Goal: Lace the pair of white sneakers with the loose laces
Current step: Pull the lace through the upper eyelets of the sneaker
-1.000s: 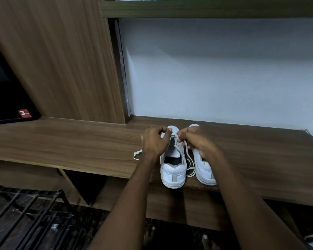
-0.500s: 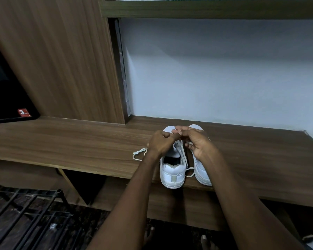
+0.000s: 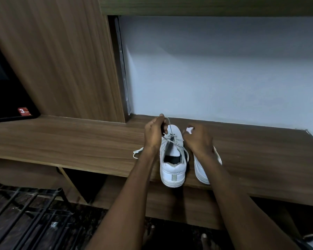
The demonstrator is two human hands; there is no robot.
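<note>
Both bare forearms reach up from the bottom edge, the left from about 7 o'clock and the right from about 5 o'clock, converging toward the middle. The left hand (image 3: 154, 135) is raised at roughly 11 o'clock of the right one, back toward the camera, its thumb and fingertips pinching a thin white lace end (image 3: 168, 127) drawn upward. The right hand (image 3: 199, 139) sits lower, wrist bent, fingers loosely curled; whether they hold anything cannot be told.
</note>
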